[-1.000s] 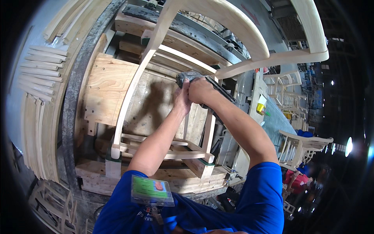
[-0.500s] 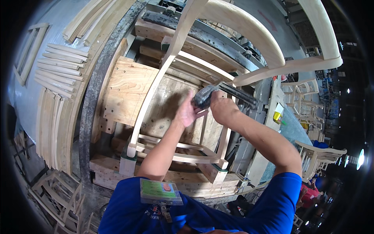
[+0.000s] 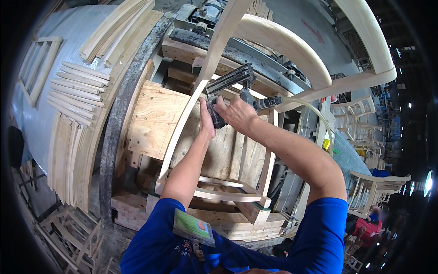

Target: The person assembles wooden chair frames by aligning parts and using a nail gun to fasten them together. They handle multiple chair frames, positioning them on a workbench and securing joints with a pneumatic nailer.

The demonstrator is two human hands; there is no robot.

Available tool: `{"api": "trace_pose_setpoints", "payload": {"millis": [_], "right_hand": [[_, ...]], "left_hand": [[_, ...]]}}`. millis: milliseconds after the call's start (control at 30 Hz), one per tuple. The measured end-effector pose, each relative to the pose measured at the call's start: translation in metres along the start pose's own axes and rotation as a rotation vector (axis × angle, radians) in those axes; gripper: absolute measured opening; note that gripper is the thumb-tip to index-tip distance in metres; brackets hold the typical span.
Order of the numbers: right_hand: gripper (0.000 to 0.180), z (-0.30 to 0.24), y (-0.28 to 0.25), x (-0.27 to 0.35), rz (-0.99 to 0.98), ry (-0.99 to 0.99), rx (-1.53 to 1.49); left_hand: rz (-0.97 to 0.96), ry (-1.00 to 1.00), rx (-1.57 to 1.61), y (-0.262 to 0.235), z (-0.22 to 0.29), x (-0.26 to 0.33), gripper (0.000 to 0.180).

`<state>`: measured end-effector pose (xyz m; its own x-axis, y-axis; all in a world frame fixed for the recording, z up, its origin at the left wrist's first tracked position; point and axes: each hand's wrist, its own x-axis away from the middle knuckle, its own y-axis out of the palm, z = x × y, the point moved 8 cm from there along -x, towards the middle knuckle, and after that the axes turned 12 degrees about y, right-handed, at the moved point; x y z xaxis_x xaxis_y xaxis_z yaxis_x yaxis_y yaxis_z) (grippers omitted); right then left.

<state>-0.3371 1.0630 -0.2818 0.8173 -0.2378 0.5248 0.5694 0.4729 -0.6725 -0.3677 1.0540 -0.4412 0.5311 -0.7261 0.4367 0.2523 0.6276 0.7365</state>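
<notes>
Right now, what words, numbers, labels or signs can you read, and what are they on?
Green badge: small print, too small to read.
Blue shirt: pale lettering on the chest, which I won't copy out.
Grey floor: a red arrow-like mark, no words.
Black air tool: no readable writing.

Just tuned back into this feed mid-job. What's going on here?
A person in a blue shirt has both hands on a dark, nailer-like tool with a pale hose. The right hand grips it; the left hand is against its near end. They are over a pale wooden chair frame in a wooden jig. Whether the tool touches wood is unclear. Loose slats lie left.
</notes>
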Motion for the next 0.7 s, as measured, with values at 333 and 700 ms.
{"api": "trace_pose_setpoints", "payload": {"millis": [333, 700], "right_hand": [[0.04, 0.001, 0.001, 0.003, 0.077, 0.046, -0.04], [0.048, 0.002, -0.007, 0.022, 0.11, 0.095, -0.193]], "left_hand": [[0.001, 0.019, 0.024, -0.001, -0.005, 0.0, 0.075], [0.046, -0.082, 0.063, -0.007, 0.009, 0.023, 0.079]]}}
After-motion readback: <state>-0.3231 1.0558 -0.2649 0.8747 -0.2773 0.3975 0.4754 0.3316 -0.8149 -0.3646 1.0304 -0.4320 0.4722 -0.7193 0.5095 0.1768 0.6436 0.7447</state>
